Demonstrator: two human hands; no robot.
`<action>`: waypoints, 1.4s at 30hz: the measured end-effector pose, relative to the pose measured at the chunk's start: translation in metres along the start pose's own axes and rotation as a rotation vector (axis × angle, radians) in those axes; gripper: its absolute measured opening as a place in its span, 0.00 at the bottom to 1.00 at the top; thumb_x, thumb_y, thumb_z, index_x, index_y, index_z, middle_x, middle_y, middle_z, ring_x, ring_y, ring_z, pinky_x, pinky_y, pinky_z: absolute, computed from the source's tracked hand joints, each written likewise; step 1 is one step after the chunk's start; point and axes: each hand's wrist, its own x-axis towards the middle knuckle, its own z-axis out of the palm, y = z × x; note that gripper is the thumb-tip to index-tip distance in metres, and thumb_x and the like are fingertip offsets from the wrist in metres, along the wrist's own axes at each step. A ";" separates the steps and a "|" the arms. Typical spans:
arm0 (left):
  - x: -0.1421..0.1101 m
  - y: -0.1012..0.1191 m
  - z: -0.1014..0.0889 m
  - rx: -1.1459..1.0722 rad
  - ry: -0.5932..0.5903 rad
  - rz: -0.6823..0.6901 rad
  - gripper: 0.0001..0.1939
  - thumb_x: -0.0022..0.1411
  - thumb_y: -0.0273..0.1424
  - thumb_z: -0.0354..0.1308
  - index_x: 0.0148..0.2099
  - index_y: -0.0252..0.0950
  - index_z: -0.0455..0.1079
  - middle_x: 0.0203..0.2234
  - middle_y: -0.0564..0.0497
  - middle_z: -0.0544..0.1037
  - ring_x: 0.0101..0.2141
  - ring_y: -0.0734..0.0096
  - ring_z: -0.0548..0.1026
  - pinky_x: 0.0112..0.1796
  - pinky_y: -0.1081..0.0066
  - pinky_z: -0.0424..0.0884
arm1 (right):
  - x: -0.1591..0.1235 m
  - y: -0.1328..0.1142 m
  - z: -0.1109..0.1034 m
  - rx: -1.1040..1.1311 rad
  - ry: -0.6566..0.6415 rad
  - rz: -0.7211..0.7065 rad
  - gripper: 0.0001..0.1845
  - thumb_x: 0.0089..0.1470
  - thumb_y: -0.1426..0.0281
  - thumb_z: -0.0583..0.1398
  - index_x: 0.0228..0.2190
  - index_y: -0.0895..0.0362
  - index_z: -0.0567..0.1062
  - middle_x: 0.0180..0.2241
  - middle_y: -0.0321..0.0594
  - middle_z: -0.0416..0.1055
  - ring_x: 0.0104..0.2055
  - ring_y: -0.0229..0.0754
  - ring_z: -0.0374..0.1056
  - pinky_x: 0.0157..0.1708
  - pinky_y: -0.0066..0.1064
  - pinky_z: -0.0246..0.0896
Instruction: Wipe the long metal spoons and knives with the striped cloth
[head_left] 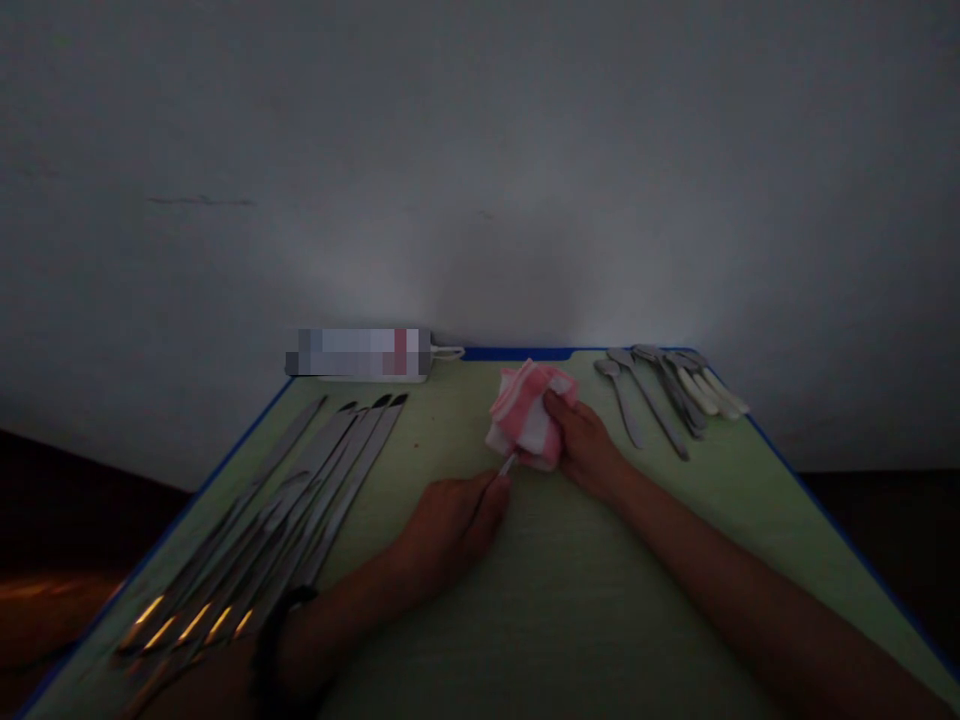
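Note:
My left hand [457, 515] is closed around the handle of a metal piece of cutlery [508, 465]. Its far end is hidden inside a pink and white striped cloth [531, 415], so I cannot tell which kind it is. With fingers and thumb pressed on that cloth, my right hand [589, 440] wraps it around the hidden end. Both hands are above the middle of the pale green table [585, 610]. A dark band [274, 650] circles my left wrist.
Several table knives [330, 490] lie side by side on the left. Several spoons [649, 400], some with pale handles [705, 390], lie at the back right. A blurred-out box-like item [364, 355] stands at the back left, before the wall [480, 180].

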 end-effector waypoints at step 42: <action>0.001 0.000 0.002 -0.043 -0.096 0.073 0.21 0.67 0.32 0.38 0.24 0.36 0.61 0.16 0.55 0.69 0.18 0.76 0.66 0.23 0.75 0.61 | -0.021 0.004 0.014 0.001 -0.167 0.173 0.16 0.42 0.60 0.65 0.28 0.60 0.73 0.24 0.38 0.73 0.26 0.37 0.66 0.30 0.30 0.61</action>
